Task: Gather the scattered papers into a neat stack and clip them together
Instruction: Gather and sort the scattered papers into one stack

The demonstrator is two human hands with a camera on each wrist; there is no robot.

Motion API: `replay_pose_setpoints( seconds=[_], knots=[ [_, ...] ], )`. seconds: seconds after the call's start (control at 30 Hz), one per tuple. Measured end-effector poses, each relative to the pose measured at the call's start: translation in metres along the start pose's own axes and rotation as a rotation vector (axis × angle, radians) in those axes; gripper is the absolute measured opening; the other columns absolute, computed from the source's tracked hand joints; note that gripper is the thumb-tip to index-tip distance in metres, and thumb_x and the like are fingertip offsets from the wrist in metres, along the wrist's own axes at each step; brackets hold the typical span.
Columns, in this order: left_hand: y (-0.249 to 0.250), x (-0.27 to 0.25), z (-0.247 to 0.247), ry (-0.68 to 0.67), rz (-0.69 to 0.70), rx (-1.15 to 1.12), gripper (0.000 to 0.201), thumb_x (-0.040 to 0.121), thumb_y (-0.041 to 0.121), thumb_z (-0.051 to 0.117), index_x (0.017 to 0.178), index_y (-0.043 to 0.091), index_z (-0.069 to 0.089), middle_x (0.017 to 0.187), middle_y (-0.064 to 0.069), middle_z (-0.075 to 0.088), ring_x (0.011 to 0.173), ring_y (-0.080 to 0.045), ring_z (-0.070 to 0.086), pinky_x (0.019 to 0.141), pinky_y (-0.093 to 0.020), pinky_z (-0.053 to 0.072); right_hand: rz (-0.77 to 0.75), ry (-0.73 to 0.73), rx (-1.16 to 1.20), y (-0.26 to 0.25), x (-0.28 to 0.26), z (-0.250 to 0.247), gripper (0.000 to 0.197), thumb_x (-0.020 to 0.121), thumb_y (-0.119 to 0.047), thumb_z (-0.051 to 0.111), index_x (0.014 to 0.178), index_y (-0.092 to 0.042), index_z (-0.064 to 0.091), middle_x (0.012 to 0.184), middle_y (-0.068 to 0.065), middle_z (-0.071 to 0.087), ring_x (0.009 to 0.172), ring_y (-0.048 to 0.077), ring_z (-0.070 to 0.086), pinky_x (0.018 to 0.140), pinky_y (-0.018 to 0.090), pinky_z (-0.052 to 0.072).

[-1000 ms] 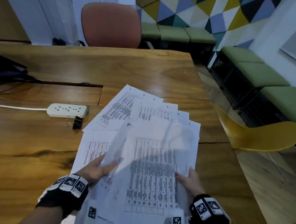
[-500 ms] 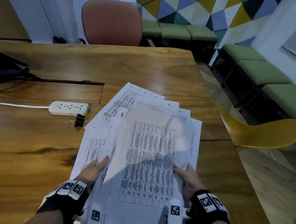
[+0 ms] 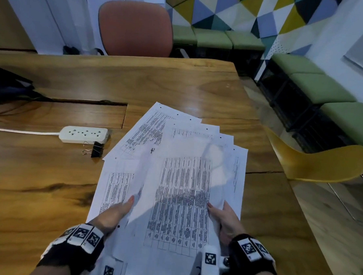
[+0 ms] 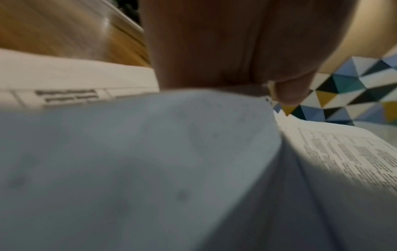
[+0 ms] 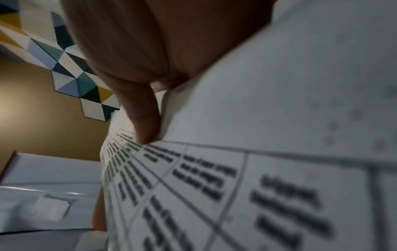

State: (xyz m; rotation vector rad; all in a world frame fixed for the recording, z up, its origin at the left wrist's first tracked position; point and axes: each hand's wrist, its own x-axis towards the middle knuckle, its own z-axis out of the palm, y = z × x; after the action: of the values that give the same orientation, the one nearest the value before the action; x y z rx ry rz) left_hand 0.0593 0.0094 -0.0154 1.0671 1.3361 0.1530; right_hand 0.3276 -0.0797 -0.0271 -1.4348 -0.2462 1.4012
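Note:
Several printed white papers (image 3: 147, 133) lie fanned out on the wooden table (image 3: 37, 184). Both hands hold a small bundle of table-printed sheets (image 3: 181, 200) over the near part of that fan. My left hand (image 3: 117, 211) grips the bundle's left edge, and its thumb (image 4: 287, 95) presses on the paper. My right hand (image 3: 222, 217) grips the right edge, thumb (image 5: 146, 122) on the printed face and fingers hidden underneath. A black binder clip (image 3: 97, 149) lies on the table left of the papers, apart from both hands.
A white power strip (image 3: 84, 134) with its cord lies just behind the clip. A cable slot (image 3: 57, 114) is cut into the table at the left. A yellow chair (image 3: 322, 163) stands off the right edge and an orange chair (image 3: 135, 29) at the far side.
The bundle, blurred and skewed a second ago, has swung straighter and settled between my hands. Both hands have shifted slightly along its side edges.

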Motion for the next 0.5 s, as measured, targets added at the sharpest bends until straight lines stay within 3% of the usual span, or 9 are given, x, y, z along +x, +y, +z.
replay_pose_setpoints(
  seconds=[0.07, 0.17, 0.23, 0.3, 0.37, 0.43, 0.5],
  knots=[
    [0.0, -0.003, 0.003, -0.035, -0.058, -0.035, 0.089, 0.072, 0.076, 0.043, 0.14, 0.018, 0.037, 0.141, 0.0, 0.043, 0.132, -0.026, 0.04, 0.114, -0.039, 0.023, -0.033, 0.044, -0.106, 0.0, 0.005, 0.001, 0.025, 0.085, 0.005, 0.055, 0.108, -0.003, 0.052, 0.087, 0.01, 0.064, 0.078, 0.023, 0.06, 0.059, 0.026, 0.054],
    [-0.007, -0.001, 0.01, -0.039, -0.018, 0.076, 0.113, 0.047, 0.069, 0.074, 0.137, 0.009, 0.041, 0.135, -0.01, 0.053, 0.118, -0.022, 0.054, 0.112, -0.042, 0.03, -0.1, 0.1, -0.455, 0.004, 0.01, 0.008, 0.04, 0.083, -0.005, 0.061, 0.121, -0.007, 0.049, 0.105, 0.009, 0.063, 0.099, 0.026, 0.06, 0.087, 0.038, 0.05],
    [-0.011, 0.001, 0.015, 0.016, -0.028, 0.168, 0.109, 0.054, 0.056, 0.078, 0.139, 0.005, 0.033, 0.139, -0.017, 0.047, 0.122, -0.028, 0.049, 0.11, -0.042, 0.032, -0.122, 0.093, -0.589, 0.006, 0.007, 0.013, 0.046, 0.082, -0.014, 0.063, 0.125, -0.011, 0.045, 0.117, 0.007, 0.06, 0.11, 0.025, 0.056, 0.098, 0.041, 0.045],
    [-0.008, -0.007, 0.017, 0.054, -0.008, 0.146, 0.098, 0.061, 0.045, 0.079, 0.137, 0.003, 0.032, 0.137, -0.021, 0.047, 0.121, -0.035, 0.047, 0.107, -0.047, 0.035, -0.157, 0.106, -0.649, 0.006, 0.007, 0.011, 0.042, 0.082, -0.021, 0.063, 0.12, -0.012, 0.047, 0.118, 0.0, 0.056, 0.112, 0.02, 0.053, 0.101, 0.041, 0.042],
    [-0.012, -0.009, 0.015, 0.055, 0.022, 0.074, 0.099, 0.054, 0.047, 0.081, 0.13, 0.002, 0.037, 0.128, -0.02, 0.054, 0.113, -0.034, 0.053, 0.104, -0.049, 0.038, -0.238, 0.219, -0.797, 0.003, 0.009, 0.004, 0.033, 0.08, -0.034, 0.063, 0.106, -0.015, 0.053, 0.113, 0.001, 0.053, 0.108, 0.021, 0.051, 0.099, 0.042, 0.044],
    [-0.016, -0.01, 0.013, 0.088, 0.006, 0.017, 0.081, 0.064, 0.036, 0.078, 0.124, 0.0, 0.039, 0.124, -0.017, 0.055, 0.107, -0.029, 0.052, 0.101, -0.042, 0.039, -0.234, 0.368, -0.894, -0.002, 0.009, -0.006, 0.043, 0.077, -0.044, 0.063, 0.112, -0.021, 0.053, 0.118, 0.005, 0.047, 0.114, 0.025, 0.043, 0.099, 0.045, 0.042],
    [-0.012, -0.02, 0.015, 0.079, 0.027, -0.033, 0.067, 0.067, 0.03, 0.078, 0.113, 0.0, 0.041, 0.113, -0.015, 0.055, 0.097, -0.025, 0.049, 0.088, -0.034, 0.04, -0.197, 0.387, -0.849, -0.008, 0.01, -0.012, 0.057, 0.077, -0.045, 0.063, 0.125, -0.019, 0.045, 0.129, 0.007, 0.044, 0.12, 0.025, 0.041, 0.102, 0.044, 0.039]
  ],
)
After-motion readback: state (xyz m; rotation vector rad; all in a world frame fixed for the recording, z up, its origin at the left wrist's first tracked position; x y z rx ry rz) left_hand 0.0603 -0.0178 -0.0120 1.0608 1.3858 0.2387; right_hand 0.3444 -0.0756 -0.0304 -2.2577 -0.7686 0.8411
